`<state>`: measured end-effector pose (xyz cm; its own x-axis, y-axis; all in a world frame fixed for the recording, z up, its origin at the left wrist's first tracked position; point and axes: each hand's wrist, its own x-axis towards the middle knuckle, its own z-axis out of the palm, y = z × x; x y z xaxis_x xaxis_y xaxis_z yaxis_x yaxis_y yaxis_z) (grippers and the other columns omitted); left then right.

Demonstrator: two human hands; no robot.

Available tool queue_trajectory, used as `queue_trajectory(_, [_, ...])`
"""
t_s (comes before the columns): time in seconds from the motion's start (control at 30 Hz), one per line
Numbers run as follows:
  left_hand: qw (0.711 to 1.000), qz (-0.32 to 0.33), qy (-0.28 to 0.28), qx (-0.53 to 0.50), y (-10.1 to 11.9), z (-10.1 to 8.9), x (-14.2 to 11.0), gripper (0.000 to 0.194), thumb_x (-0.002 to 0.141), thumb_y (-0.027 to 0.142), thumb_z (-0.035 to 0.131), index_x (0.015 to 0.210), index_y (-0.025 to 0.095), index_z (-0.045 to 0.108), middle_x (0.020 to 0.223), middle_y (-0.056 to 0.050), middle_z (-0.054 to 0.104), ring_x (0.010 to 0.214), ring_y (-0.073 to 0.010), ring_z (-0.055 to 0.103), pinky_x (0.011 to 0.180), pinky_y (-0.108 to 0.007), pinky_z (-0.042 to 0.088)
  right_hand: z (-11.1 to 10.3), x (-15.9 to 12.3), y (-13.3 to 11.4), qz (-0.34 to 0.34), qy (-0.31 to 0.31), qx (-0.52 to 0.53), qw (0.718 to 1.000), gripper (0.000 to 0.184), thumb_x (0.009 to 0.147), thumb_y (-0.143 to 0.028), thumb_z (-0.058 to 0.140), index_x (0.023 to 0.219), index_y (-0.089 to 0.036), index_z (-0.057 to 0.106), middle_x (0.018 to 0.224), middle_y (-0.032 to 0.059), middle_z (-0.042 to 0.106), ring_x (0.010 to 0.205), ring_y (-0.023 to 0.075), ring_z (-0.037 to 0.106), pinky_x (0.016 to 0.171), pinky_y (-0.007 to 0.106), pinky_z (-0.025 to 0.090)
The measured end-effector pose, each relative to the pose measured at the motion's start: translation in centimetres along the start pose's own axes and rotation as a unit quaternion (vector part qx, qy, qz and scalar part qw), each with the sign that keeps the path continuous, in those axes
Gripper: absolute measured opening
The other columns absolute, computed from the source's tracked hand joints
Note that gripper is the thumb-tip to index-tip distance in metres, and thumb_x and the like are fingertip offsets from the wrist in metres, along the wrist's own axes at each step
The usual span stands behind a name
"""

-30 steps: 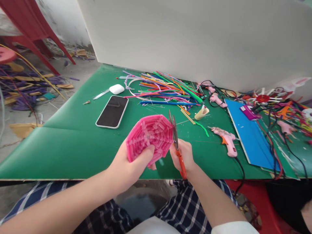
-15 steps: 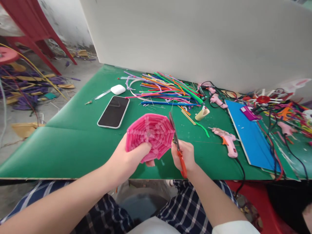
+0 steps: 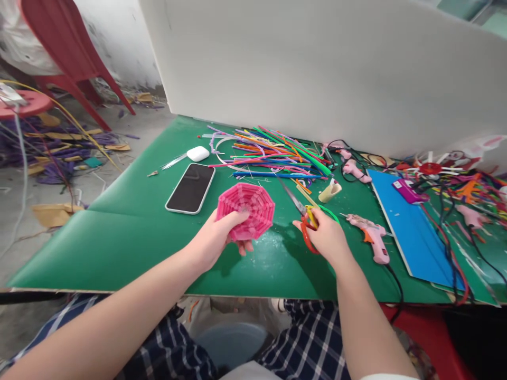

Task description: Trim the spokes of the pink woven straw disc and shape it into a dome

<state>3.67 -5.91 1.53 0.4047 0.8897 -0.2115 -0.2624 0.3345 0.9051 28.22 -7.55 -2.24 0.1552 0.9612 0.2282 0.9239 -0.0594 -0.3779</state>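
My left hand (image 3: 222, 229) grips a pink octagonal piece (image 3: 257, 211) built of concentric rings, apparently pipe cleaners. Its thumb lies across the face and the fingers are underneath. Over the table to the right, my right hand (image 3: 327, 229) holds scissors (image 3: 307, 224) with red and yellow handles, their blades pointing up and to the left. The scissors are apart from the pink piece. Just beyond the blades lies a pile of coloured pipe cleaners (image 3: 273, 153). A green pipe cleaner (image 3: 328, 212) passes close to my right hand.
On the green table (image 3: 130, 237) lie a phone (image 3: 190, 188), a white case (image 3: 198, 153) and a pink glue gun (image 3: 370, 235) with its cord. A beige cup-like holder (image 3: 330, 192), a blue board (image 3: 412, 227) and a purple box (image 3: 410, 190) are on the right. A white panel (image 3: 301, 68) stands behind.
My right hand has moved the scissors away from the pink piece, forward and to the right. My left hand has shifted the piece slightly away from me. The view has tilted a little.
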Motion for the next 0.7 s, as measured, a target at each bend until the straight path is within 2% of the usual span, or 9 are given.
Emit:
queue_trajectory(0.1, [0.999, 0.0, 0.003, 0.048, -0.2, -0.4, 0.7, 0.019, 0.077, 0.031, 0.055, 0.077, 0.012, 0.059, 0.047, -0.003, 0.061, 0.041, -0.0164, 0.058, 0.038, -0.024, 0.047, -0.4, 0.3, 2.7, -0.018, -0.027, -0.066, 0.997, 0.028, 0.069, -0.04, 0.064, 0.089, -0.02, 0.059, 0.086, 0.007, 0.067, 0.077, 0.0243, 0.061, 0.06, 0.032, 0.045])
queue_trajectory(0.17, [0.997, 0.002, 0.002, 0.078, -0.3, -0.6, 1.2, 0.021, 0.079, 0.032, 0.055, 0.078, 0.011, 0.059, 0.049, -0.004, 0.062, 0.042, -0.0154, 0.059, 0.04, -0.023, 0.048, -0.7, 0.3, 4.2, -0.025, -0.045, -0.081, 0.995, 0.028, 0.071, -0.035, 0.062, 0.094, -0.019, 0.059, 0.09, 0.0085, 0.067, 0.081, 0.0245, 0.061, 0.065, 0.035, 0.046])
queue_trajectory(0.27, [0.994, 0.007, -0.002, 0.112, -0.7, -0.9, 1.7, 0.021, 0.079, 0.032, 0.056, 0.079, 0.011, 0.058, 0.051, -0.003, 0.063, 0.042, -0.0145, 0.059, 0.04, -0.023, 0.048, -1.2, 0.2, 4.7, -0.054, -0.021, -0.093, 0.994, 0.032, 0.07, -0.035, 0.064, 0.097, -0.018, 0.061, 0.093, 0.0104, 0.065, 0.088, 0.0267, 0.059, 0.074, 0.039, 0.045])
queue_trajectory(0.33, [0.991, 0.006, -0.008, 0.132, -1.1, -1.0, 2.1, 0.023, 0.079, 0.033, 0.057, 0.082, 0.011, 0.058, 0.053, -0.003, 0.064, 0.043, -0.0148, 0.06, 0.041, -0.023, 0.049, -1.5, 0.0, 3.2, -0.052, 0.034, -0.063, 0.996, 0.028, 0.073, -0.041, 0.061, 0.089, -0.018, 0.063, 0.089, 0.0099, 0.064, 0.088, 0.027, 0.058, 0.077, 0.04, 0.043])
queue_trajectory(0.4, [0.988, 0.009, -0.02, 0.154, -1.6, -1.0, 2.2, 0.025, 0.079, 0.034, 0.057, 0.087, 0.011, 0.059, 0.056, -0.003, 0.065, 0.046, -0.0152, 0.061, 0.041, -0.023, 0.049, -1.5, -0.4, 0.5, -0.046, 0.059, 0.047, 0.996, 0.025, 0.078, -0.043, 0.055, 0.084, -0.019, 0.062, 0.084, 0.007, 0.065, 0.083, 0.0225, 0.059, 0.077, 0.036, 0.045])
queue_trajectory(0.47, [0.983, 0.012, -0.044, 0.178, -2.1, -0.9, 2.3, 0.029, 0.079, 0.035, 0.057, 0.097, 0.012, 0.06, 0.063, -0.003, 0.067, 0.049, -0.0149, 0.061, 0.043, -0.023, 0.049, -0.9, -1.0, -2.3, -0.052, -0.022, 0.175, 0.983, 0.026, 0.08, -0.044, 0.053, 0.087, -0.02, 0.062, 0.08, 0.0043, 0.066, 0.073, 0.018, 0.061, 0.066, 0.029, 0.047])
queue_trajectory(0.53, [0.976, 0.016, -0.078, 0.201, -2.4, -0.6, 2.2, 0.035, 0.08, 0.035, 0.054, 0.109, 0.016, 0.058, 0.07, -0.002, 0.068, 0.052, -0.0136, 0.061, 0.045, -0.023, 0.05, 0.0, -1.5, -4.5, -0.063, -0.087, 0.234, 0.966, 0.024, 0.079, -0.043, 0.055, 0.085, -0.021, 0.062, 0.073, 0.0021, 0.066, 0.066, 0.0163, 0.061, 0.059, 0.026, 0.046])
queue_trajectory(0.6, [0.971, 0.024, -0.093, 0.219, -2.6, -0.4, 2.1, 0.038, 0.081, 0.035, 0.053, 0.116, 0.019, 0.056, 0.072, -0.001, 0.067, 0.055, -0.0125, 0.06, 0.048, -0.023, 0.051, 0.8, -1.9, -5.7, -0.046, -0.091, 0.265, 0.959, 0.026, 0.08, -0.043, 0.053, 0.072, -0.019, 0.062, 0.063, 0.0011, 0.064, 0.057, 0.0148, 0.059, 0.054, 0.025, 0.044])
queue_trajectory(0.7, [0.97, 0.047, -0.059, 0.23, -2.9, -0.3, 2.2, 0.038, 0.078, 0.037, 0.057, 0.11, 0.016, 0.058, 0.073, -0.002, 0.067, 0.059, -0.0131, 0.061, 0.051, -0.024, 0.052, 1.7, -2.1, -6.0, 0.008, -0.062, 0.327, 0.943, 0.027, 0.081, -0.042, 0.053, 0.069, -0.018, 0.061, 0.057, 0.0007, 0.064, 0.053, 0.0147, 0.06, 0.054, 0.025, 0.045])
